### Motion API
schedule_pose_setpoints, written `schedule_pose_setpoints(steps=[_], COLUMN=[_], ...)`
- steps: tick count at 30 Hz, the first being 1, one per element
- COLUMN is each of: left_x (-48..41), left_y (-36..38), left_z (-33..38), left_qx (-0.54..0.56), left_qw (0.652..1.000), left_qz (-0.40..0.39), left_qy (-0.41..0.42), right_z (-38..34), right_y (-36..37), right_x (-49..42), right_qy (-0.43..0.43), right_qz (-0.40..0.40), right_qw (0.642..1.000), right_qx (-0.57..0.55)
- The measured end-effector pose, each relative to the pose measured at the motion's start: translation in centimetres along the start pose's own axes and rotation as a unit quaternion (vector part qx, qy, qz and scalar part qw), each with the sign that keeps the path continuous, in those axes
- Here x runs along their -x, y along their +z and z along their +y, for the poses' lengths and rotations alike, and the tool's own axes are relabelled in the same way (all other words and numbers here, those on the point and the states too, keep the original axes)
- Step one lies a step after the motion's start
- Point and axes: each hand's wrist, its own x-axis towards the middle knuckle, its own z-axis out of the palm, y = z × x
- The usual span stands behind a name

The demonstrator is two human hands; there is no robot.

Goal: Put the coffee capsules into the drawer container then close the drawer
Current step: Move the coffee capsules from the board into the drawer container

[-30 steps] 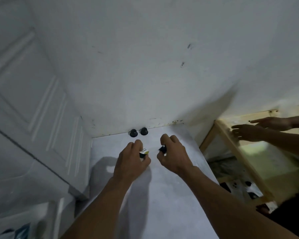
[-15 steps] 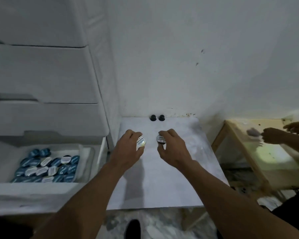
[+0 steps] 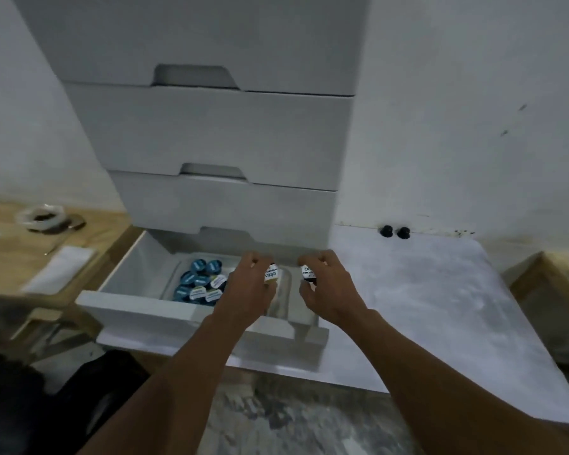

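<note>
The white lid of the right capsule (image 3: 308, 274), pinched in the right hand (image 3: 329, 290), bears dark print that seems to read "EXC" above "ROBUST", and its end is cut off by the fingers. The left capsule (image 3: 272, 273), pinched in the left hand (image 3: 250, 287), carries similar print turned sideways, too blurred to read. The white labels on the blue capsules (image 3: 201, 285) in the drawer (image 3: 138, 307) are illegible.

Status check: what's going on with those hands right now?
Left hand pinches a capsule, right hand a second capsule. Both above the open drawer, blue capsules already inside. Nothing blocks the drop.
</note>
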Motion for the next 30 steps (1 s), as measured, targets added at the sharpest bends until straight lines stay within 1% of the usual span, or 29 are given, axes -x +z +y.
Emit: schedule_pose_setpoints(steps=[5, 7, 9, 13, 16, 18, 22, 26, 30], left_x=[-0.3, -0.5, -0.8, -1.7, -3.1, -4.1, -5.7, -7.6, -8.9], left_y=[-2.9, -3.8, -4.2, -4.2, -3.8, -3.7, -3.4, -1.0, 0.2], left_z=[-7.3, -9.7, -11.9, -14.9, -16.1, -16.6, -17.0, -17.9, -18.5], left_qx=[-0.002, 0.002, -0.005, -0.01, -0.011, -0.033, -0.071, -0.031, -0.031], left_qw=[1.0, 0.999, 0.998, 0.997, 0.995, 0.993, 0.992, 0.988, 0.988], left_qz=[-0.024, -0.038, -0.06, -0.081, -0.102, -0.109, -0.1, -0.148, -0.149], left_qy=[-0.011, -0.014, -0.009, -0.014, -0.015, -0.013, -0.001, -0.015, -0.012], right_z=[-5.6, -7.1, -8.2, -9.2, -9.0, -8.6, -7.7, -6.5, -5.4], right_y=[5.2, 7.0, 8.6, 10.7, 11.7, 12.4, 14.0, 15.2, 15.5], right_x=[-2.4, -3.1, -3.6, -4.7, -6.2, -7.4, -9.8, -11.2, -12.4], right_qy=[0.024, 0.048, 0.07, 0.107, 0.121, 0.118, 0.128, 0.13, 0.131], right_qz=[-0.004, -0.003, -0.003, -0.029, -0.043, -0.05, -0.068, -0.078, -0.082], right_qw=[1.0, 0.999, 0.997, 0.994, 0.991, 0.991, 0.989, 0.988, 0.987], right_qx=[0.015, 0.018, 0.011, 0.018, 0.03, 0.039, 0.041, 0.028, 0.037])
